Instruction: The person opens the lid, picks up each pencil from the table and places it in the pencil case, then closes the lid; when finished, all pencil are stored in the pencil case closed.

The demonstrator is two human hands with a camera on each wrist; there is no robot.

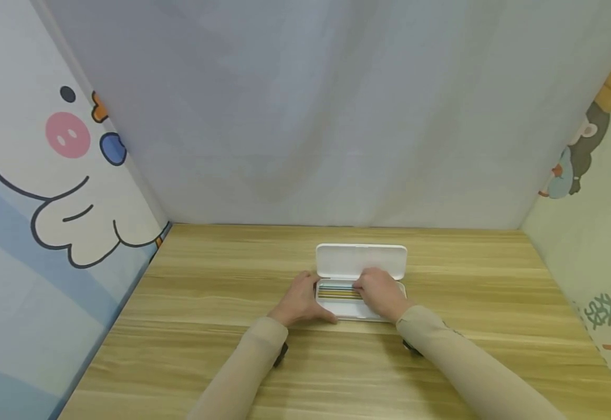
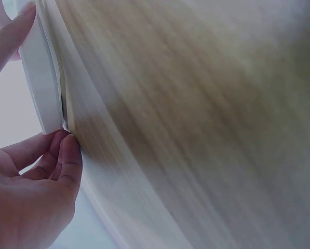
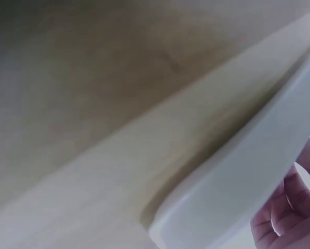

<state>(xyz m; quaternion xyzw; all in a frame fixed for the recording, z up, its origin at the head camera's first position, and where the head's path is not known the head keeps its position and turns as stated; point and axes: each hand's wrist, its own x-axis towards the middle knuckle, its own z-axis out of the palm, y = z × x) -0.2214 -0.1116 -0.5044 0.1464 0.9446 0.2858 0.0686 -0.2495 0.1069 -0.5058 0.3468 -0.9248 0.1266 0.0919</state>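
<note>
A white pencil case (image 1: 360, 311) lies on the table with its hinged lid (image 1: 360, 261) raised at the back. Thin blue and yellow pencils (image 1: 337, 293) lie side by side in its rear part, their right ends hidden by a hand. My left hand (image 1: 302, 300) grips the case's left end, thumb at the front edge and fingers round the back corner. In the left wrist view, the fingertips of that hand (image 2: 38, 192) meet at the corner of the case. My right hand (image 1: 381, 291) reaches into the case, its curled fingers pinching at the pencils; the fingertips are partly hidden.
A wood-grain table (image 1: 221, 268) extends around the case. Behind it hangs a pale grey curtain (image 1: 305, 116). Cartoon-printed panels stand on the left (image 1: 16, 245) and right (image 1: 583, 245). Dark wrist straps show below both hands.
</note>
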